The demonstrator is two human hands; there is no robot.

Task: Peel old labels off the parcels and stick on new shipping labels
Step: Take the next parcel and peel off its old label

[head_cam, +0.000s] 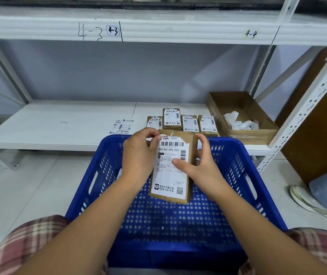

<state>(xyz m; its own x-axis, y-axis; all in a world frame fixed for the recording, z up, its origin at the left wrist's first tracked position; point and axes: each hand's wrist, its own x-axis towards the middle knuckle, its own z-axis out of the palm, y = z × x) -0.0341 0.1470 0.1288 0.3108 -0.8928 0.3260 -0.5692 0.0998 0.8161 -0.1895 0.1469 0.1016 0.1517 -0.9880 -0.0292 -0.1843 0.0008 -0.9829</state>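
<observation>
parcel [192, 143] held upright over the blue basket [238, 155], in front of the low shelf [59, 124]. the left hand [138, 153] pinches the top left corner of the old label [170, 173], whose upper edge looks ragged. the right hand [200, 167] clasps the parcel's right side, thumb pressed on the label's face. risks: a fast or steep pull would likely tear the paper and leave scraps; the pinning thumb could stall the peel; a loose clasp might drop the parcel into the basket.

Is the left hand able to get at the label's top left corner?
Probably yes: the left hand pinches at that corner of the label; the right hand holds the parcel, clear of it.
</observation>
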